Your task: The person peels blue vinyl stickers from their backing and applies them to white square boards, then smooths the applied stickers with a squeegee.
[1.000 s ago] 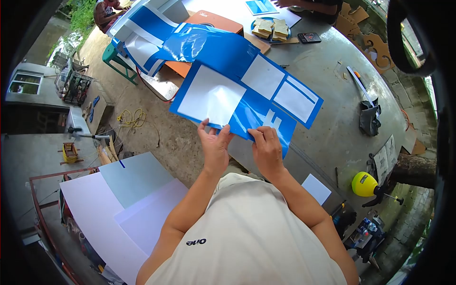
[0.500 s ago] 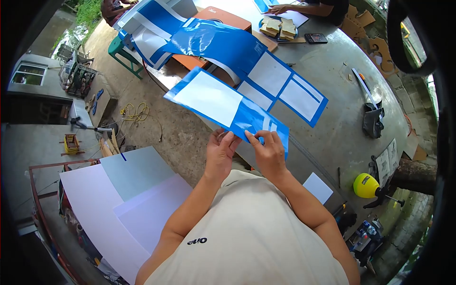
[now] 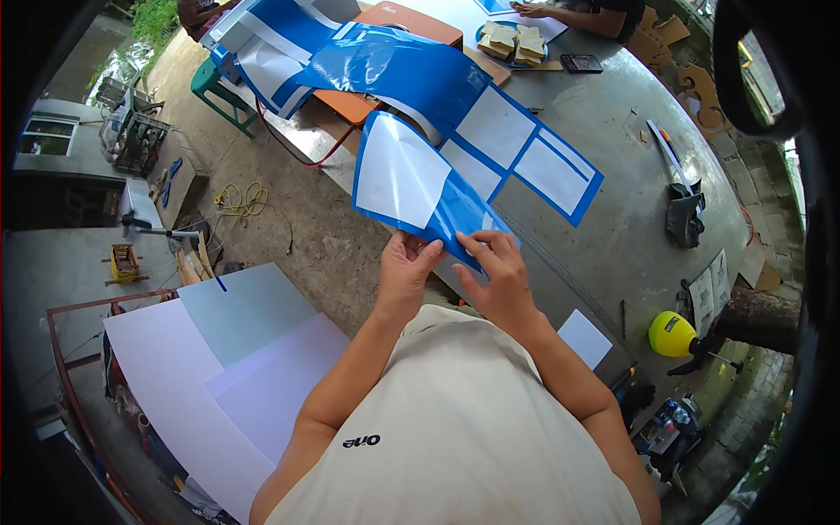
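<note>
A glossy blue sheet with white panels (image 3: pixel 401 173), like sticker vinyl, hangs bent in front of me above the table's near edge. My left hand (image 3: pixel 408 269) pinches its lower edge between thumb and fingers. On the sheet's lower right part rest the fingertips of my right hand (image 3: pixel 497 276); its thumb stands apart, below the edge. Just beyond lies a longer blue-and-white sheet (image 3: pixel 394 68), running from a grey machine (image 3: pixel 337 10) across an orange case (image 3: pixel 411 24) onto the table. Its near end shows several white rectangles.
The grey table (image 3: pixel 630 184) holds a long ruler (image 3: pixel 560 267), a phone (image 3: pixel 581 63), stacked cut pieces (image 3: pixel 512 44), a white card (image 3: pixel 584 339) and a yellow spray bottle (image 3: pixel 672 334). A co-worker's arm (image 3: pixel 560 12) reaches in at the far side. Large pale boards (image 3: pixel 254 350) stand at left.
The held sheet has bent and its left end has swung right and curled upward. My right thumb has come away from the fingers; my left hand still pinches the edge.
</note>
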`<state>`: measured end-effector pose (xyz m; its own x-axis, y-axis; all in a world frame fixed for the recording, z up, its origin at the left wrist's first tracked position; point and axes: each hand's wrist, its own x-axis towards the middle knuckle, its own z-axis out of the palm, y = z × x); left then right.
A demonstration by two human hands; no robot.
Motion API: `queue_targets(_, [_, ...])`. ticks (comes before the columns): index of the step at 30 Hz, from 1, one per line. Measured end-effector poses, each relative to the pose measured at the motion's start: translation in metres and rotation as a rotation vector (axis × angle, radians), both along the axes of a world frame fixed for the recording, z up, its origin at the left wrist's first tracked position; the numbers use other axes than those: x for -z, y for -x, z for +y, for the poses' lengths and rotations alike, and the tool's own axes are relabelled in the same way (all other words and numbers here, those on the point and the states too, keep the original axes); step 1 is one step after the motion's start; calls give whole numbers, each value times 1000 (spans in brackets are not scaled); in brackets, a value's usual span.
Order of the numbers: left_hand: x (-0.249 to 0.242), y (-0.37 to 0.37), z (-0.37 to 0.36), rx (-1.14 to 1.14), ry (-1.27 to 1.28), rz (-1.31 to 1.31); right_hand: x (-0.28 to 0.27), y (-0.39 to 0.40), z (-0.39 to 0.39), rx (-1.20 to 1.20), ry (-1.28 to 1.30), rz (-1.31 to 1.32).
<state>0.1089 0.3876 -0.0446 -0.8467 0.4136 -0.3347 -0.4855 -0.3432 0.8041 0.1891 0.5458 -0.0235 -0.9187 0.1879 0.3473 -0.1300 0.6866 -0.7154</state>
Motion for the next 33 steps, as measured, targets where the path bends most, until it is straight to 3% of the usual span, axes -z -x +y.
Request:
queue_targets(19, [-10,-9,3,7,289,294,-16,23,-5,74,181,-7])
queue_targets(33, [-5,-10,6,45,214,330,-18,23,-3,126,315,-38])
